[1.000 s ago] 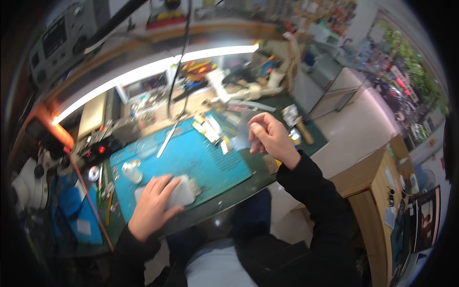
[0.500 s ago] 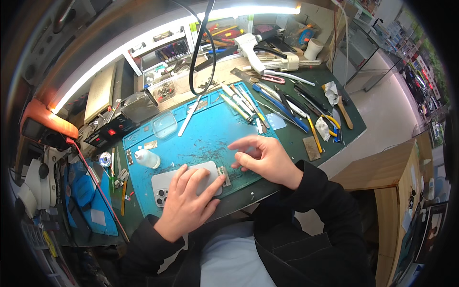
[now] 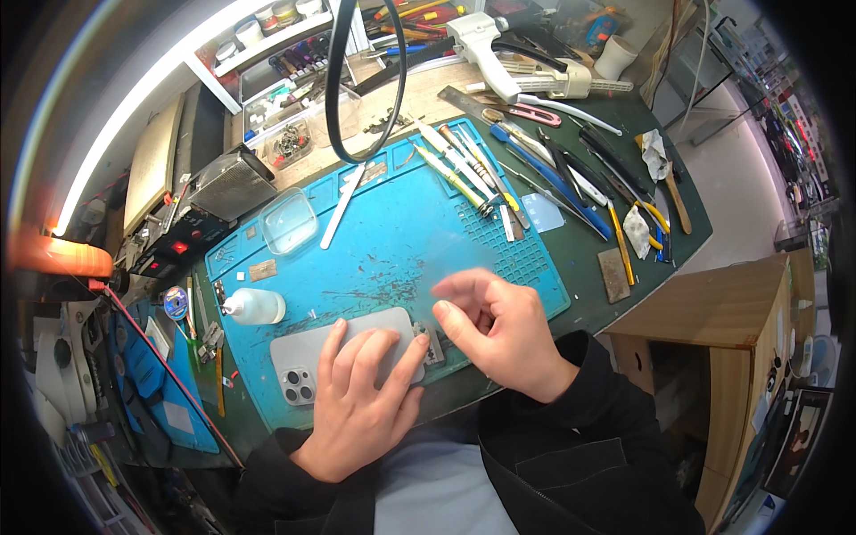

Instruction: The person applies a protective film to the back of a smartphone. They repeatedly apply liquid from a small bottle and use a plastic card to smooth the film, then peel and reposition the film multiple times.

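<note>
A grey phone lies back up near the front of the blue work mat, with its camera cluster at the left end. My left hand rests over it, fingers spread and stretched out across its back. At the phone's right end is a small metallic piece, partly hidden by my left fingertips. My right hand hovers just right of the phone. Its fingers are curled, with a gap between thumb and index finger, and nothing shows in it. The mat around the fingertips looks blurred.
A white squeeze bottle and a clear plastic box stand on the blue mat. Tweezers, pliers and several other hand tools lie at the right, near a blue-handled tool. A black cable hangs over the back.
The view has shifted, so the bench sits differently in the picture. My right hand has turned slightly and its fingers have curled in more. My left hand stays on the phone.
</note>
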Tool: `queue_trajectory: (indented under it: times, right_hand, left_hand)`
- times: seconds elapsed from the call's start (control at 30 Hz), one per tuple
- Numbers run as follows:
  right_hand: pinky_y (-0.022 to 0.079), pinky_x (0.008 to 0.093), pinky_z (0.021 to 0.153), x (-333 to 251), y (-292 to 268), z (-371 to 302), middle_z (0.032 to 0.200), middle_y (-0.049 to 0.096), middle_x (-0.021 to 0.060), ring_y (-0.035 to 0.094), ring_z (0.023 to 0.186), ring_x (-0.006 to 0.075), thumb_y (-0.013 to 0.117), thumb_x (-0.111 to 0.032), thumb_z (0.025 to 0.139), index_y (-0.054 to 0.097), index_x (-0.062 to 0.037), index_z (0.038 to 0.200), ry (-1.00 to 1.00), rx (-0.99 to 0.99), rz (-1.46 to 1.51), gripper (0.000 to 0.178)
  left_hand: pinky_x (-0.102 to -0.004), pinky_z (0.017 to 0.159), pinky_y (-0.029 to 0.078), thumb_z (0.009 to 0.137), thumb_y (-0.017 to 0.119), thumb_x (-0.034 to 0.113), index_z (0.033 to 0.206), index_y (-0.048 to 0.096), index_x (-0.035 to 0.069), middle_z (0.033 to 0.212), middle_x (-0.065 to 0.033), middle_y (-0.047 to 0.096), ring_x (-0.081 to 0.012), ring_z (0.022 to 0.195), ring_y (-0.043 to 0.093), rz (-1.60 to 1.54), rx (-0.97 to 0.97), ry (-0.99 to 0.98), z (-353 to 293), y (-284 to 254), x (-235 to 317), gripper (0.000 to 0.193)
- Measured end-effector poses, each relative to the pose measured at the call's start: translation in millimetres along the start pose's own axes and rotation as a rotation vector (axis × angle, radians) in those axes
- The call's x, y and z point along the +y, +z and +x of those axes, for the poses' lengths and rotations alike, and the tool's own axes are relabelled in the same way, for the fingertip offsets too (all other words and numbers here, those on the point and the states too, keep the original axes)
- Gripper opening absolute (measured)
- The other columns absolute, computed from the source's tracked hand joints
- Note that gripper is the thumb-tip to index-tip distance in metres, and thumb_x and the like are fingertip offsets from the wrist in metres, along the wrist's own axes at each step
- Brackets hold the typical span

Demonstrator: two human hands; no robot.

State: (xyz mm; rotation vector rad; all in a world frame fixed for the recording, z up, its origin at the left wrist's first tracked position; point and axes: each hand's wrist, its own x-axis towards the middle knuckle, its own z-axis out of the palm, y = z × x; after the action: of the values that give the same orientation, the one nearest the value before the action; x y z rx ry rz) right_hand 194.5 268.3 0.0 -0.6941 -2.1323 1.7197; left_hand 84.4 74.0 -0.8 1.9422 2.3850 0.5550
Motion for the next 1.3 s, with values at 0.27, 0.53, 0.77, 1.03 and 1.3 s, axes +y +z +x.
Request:
queue_trajectory:
  times: [0.27,0.53,0.77,1.03,1.3]
  right_hand:
    - [0.054,0.0252,0.060,4,6,-1,0.083,0.075,0.0055,0.069,0.067,0.0090,0.077,-0.007,0.096,0.063,0.0045,0.132,-0.061,0.041,-0.050,0.041]
    - [0.047,0.0211,0.057,10,7,-3,0.077,0.070,-0.0003,0.056,0.062,0.0014,0.082,-0.005,0.094,0.052,0.0066,0.148,-0.111,0.079,-0.112,0.063]
    - [0.051,0.0319,0.059,10,-24,19,0.079,0.068,0.0046,0.059,0.058,0.0170,0.084,-0.019,0.094,0.064,-0.0004,0.137,-0.458,0.366,-0.741,0.051]
    - [0.050,0.0342,0.054,-3,5,-5,0.070,0.069,0.0047,0.067,0.058,0.0233,0.080,-0.021,0.095,0.073,-0.0068,0.083,-0.262,0.035,-0.541,0.020]
    - [0.053,0.0455,0.058,-8,5,-1,0.069,0.070,0.0113,0.071,0.066,0.0338,0.073,-0.025,0.094,0.072,-0.0074,0.078,-0.203,-0.107,-0.602,0.024]
  left_hand:
    - [-0.0598,0.122,0.036,0.079,0.079,0.019,0.143,0.067,0.014,0.134,-0.0115,0.054,-0.0293,0.131,0.052,0.011,0.003,-0.015,4,-1,0,0.065]
    - [-0.0605,0.124,0.034,0.078,0.080,0.018,0.142,0.068,0.012,0.138,-0.0137,0.053,-0.0328,0.132,0.051,0.001,-0.015,-0.008,2,-1,0,0.066]
    - [-0.0629,0.121,0.037,0.073,0.093,0.026,0.147,0.061,0.010,0.148,-0.0188,0.056,-0.0408,0.134,0.055,-0.119,0.004,-0.111,-4,-17,-15,0.083]
    - [-0.0504,0.112,0.039,0.079,0.089,0.036,0.142,0.067,0.008,0.151,-0.0181,0.056,-0.0395,0.134,0.053,-0.080,-0.035,-0.112,2,-22,-16,0.073]
    - [-0.0483,0.111,0.038,0.080,0.088,0.035,0.141,0.068,0.009,0.150,-0.0169,0.056,-0.0377,0.133,0.053,-0.068,0.010,-0.116,-3,-17,-15,0.070]
